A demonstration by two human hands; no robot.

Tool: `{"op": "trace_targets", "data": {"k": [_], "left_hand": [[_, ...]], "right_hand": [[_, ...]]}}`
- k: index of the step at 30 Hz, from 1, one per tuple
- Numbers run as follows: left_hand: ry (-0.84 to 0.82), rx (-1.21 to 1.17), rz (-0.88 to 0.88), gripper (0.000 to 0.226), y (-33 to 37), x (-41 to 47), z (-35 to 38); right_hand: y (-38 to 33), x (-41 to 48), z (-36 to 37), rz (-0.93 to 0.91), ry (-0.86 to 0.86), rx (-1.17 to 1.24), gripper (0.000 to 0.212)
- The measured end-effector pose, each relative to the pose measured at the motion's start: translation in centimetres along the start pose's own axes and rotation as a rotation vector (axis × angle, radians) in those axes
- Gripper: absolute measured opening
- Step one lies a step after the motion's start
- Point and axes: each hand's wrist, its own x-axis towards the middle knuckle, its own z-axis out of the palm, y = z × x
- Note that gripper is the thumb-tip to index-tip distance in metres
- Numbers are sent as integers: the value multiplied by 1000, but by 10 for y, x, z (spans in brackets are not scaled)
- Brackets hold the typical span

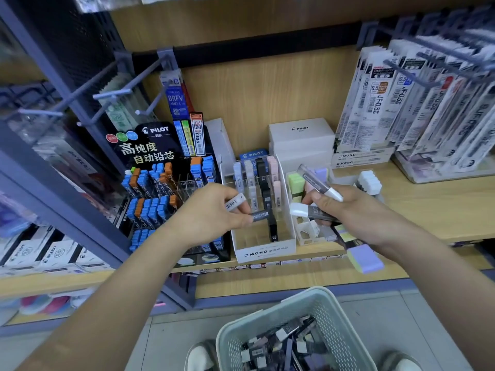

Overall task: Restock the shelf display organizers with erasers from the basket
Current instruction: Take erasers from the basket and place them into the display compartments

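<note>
The left hand curls its fingers and pinches a white eraser and a dark eraser just above the open organizer on the shelf; its forearm reaches up from the lower left. The right hand comes in from the right and grips two sticks. The grey stick slants up over the thumb, and the white-capped stick points left at the organizer. More erasers lie in the basket on the floor below.
</note>
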Motion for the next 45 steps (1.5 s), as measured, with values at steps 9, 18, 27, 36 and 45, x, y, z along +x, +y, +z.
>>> {"op": "trace_targets", "data": {"k": [9, 18, 27, 36, 45], "left_hand": [[38, 520, 157, 30, -6, 5, 33], [73, 537, 113, 31, -8, 14, 36], [19, 713, 156, 26, -9, 23, 48], [-115, 707, 165, 18, -20, 22, 57], [-14, 643, 144, 35, -12, 24, 44]], "right_hand": [[9, 1, 12, 42, 26, 55, 30], [10, -4, 11, 56, 34, 42, 30], [12, -6, 14, 88, 51, 41, 32], [8, -10, 9, 70, 38, 93, 28], [7, -11, 8, 50, 21, 78, 30]]}}
